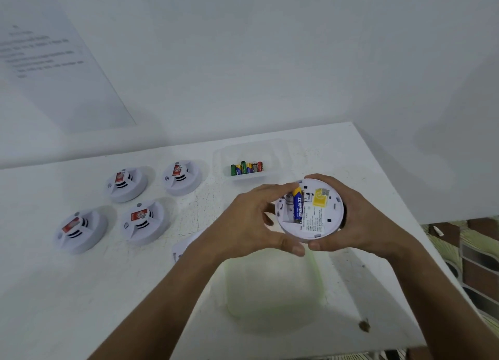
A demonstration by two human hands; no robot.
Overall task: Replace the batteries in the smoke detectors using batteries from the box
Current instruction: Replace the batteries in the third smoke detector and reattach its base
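**Battery going into the upturned smoke detector**

Head view. Hands meet above the white counter [364, 154], both on one smoke detector [310, 209] turned underside up. The right hand [359, 219] cups its far and right rim, fingers curled round the edge and thumb under the near edge, so this grip is closed on the housing and carries it. The left hand [253, 222] comes in from the detector's left: its fingertips reach over the open battery bay and seem to pinch or press the top end of a blue-and-yellow battery [297, 205], its thumb resting at the detector's near rim. Whether those fingers pinch or merely push I cannot tell for certain.

The battery lies left of the detector's centre, beside the yellow label [320, 199], its long axis running from the far rim toward the near rim, the far end lifted. It looks half seated, so the coming move is probably a press down by the left hand, which is the nearer one.

Beyond the detector stands the clear battery box [280, 154] with several spare cells [247, 168] upright inside. Well to the left of the detector sit four more smoke detectors [141, 222], face up. Just left of the held unit, partly hidden by the left wrist, lies a white round piece [186, 246], likely its cover.
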